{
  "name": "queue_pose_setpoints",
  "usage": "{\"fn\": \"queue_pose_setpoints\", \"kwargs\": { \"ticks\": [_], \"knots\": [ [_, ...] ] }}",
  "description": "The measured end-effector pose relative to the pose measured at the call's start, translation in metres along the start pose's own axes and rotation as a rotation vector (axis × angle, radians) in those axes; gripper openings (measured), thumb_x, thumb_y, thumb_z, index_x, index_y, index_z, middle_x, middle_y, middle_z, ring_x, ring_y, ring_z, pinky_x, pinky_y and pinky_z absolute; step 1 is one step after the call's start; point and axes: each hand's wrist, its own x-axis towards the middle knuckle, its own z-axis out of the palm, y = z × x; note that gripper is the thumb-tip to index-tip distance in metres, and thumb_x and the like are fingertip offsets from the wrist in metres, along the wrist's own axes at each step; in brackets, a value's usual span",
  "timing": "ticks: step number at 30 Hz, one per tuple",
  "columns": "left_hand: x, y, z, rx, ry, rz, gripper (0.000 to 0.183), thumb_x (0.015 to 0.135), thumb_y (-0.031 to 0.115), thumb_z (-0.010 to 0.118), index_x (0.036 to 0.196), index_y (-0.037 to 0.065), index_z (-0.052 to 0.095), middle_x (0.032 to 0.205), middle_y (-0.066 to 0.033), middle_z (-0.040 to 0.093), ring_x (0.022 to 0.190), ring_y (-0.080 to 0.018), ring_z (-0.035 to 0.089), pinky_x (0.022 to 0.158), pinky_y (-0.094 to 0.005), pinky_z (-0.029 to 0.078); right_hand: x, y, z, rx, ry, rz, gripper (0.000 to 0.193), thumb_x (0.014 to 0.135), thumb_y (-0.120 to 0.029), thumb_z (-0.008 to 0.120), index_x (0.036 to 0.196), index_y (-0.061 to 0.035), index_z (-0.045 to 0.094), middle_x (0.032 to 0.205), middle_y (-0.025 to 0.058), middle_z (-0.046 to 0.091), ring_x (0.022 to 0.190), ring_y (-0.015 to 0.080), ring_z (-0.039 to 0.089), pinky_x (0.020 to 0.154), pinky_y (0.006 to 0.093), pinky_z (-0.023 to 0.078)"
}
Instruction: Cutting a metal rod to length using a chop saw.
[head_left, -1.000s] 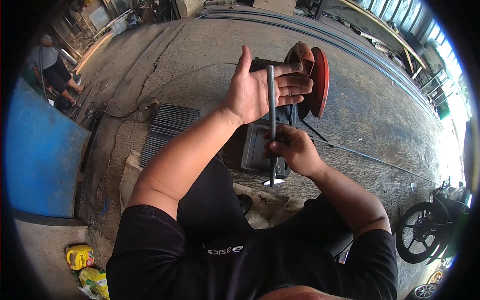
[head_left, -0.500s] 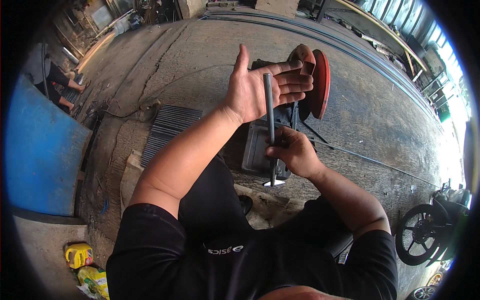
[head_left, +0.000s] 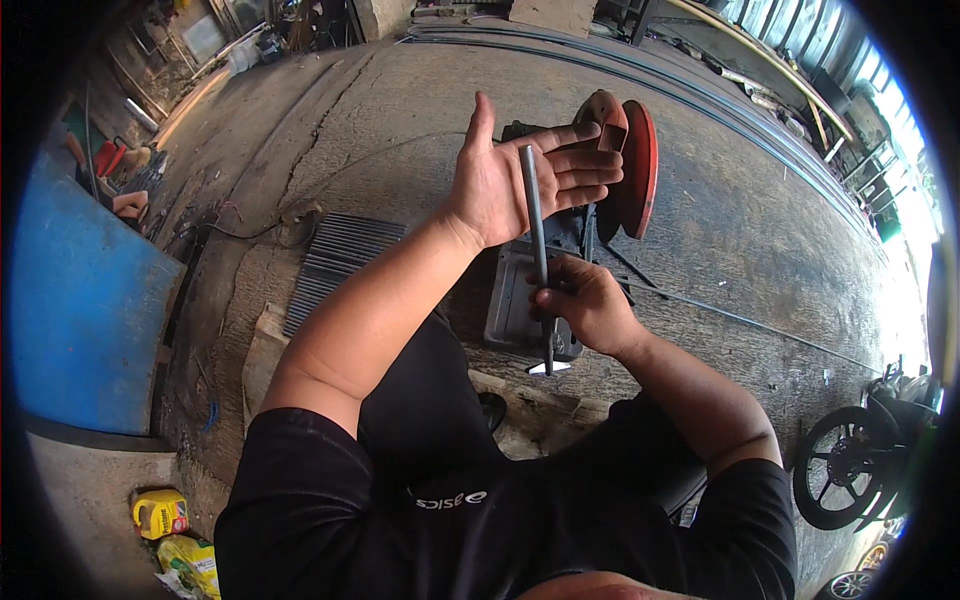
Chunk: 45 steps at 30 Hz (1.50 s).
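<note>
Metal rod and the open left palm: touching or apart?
Cannot tell. In the head view the right hand grips the metal rod, whose upper end overlaps the open left hand, but a top-down view shows neither contact nor gap.

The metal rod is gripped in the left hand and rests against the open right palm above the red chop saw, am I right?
Not quite: the hands are swapped. In the head view the right hand grips the rod, which rests against the open left palm above the red chop saw.

Metal workshop: chop saw, steel rods, concrete floor.
</note>
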Motion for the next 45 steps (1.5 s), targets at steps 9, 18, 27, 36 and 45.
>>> {"fn": "queue_pose_setpoints", "kwargs": {
  "ticks": [9,18,27,36,45],
  "knots": [
    [-0.001,0.001,0.002,-0.006,-0.011,0.009,0.112,0.079,0.084,0.009,0.137,-0.01,0.031,0.129,-0.0329,0.046,0.126,-0.0404,0.044,0.108,-0.0472,0.032,0.003,0.007,-0.001,0.06,-0.033,0.013,0.024,0.091,0.005,0.047,0.114,0.004,0.054,0.095,0.0091,0.062,0.088,0.0162,0.064,0.082,0.0298,0.052],
    [-0.002,0.001,0.004,0.03,0.001,0.009,0.111,0.079,0.083,0.008,0.137,-0.01,0.032,0.128,-0.0321,0.048,0.125,-0.04,0.045,0.107,-0.047,0.033,0.008,0.021,0.0,0.159,-0.064,-0.037,0.024,0.091,0.007,0.044,0.113,0.0037,0.055,0.1,0.0088,0.06,0.095,0.0167,0.061,0.091,0.0351,0.052],
    [0.0,0.004,-0.049,0.528,0.774,0.15,0.096,0.09,0.068,0.031,0.141,-0.012,0.013,0.134,-0.0377,0.036,0.129,-0.0391,0.039,0.11,-0.0466,0.029,0.003,-0.008,-0.021,0.305,0.019,-0.148,0.041,0.093,0.002,0.046,0.132,-0.0022,0.036,0.094,0.0125,0.061,0.088,0.0197,0.062,0.078,0.036,0.055],
    [0.0,0.017,-0.07,0.616,0.742,0.466,0.085,0.093,0.06,0.035,0.139,-0.01,0.022,0.137,-0.0355,0.034,0.134,-0.0382,0.031,0.114,-0.0457,0.018,0.024,-0.004,-0.061,0.759,-0.192,-0.114,0.027,0.099,-0.009,0.038,0.119,0.0016,0.052,0.104,0.0173,0.059,0.101,0.029,0.061,0.095,0.0447,0.048],
    [-0.002,-0.003,-0.063,0.422,0.55,0.224,0.064,0.095,0.05,0.035,0.13,-0.004,0.039,0.119,-0.0248,0.057,0.115,-0.0303,0.054,0.101,-0.0424,0.039,0.032,0.01,-0.056,0.016,0.165,0.033,0.027,0.093,-0.021,0.058,0.104,0.0041,0.059,0.088,0.0105,0.064,0.08,0.0179,0.063,0.074,0.0329,0.052]
  ]
}}
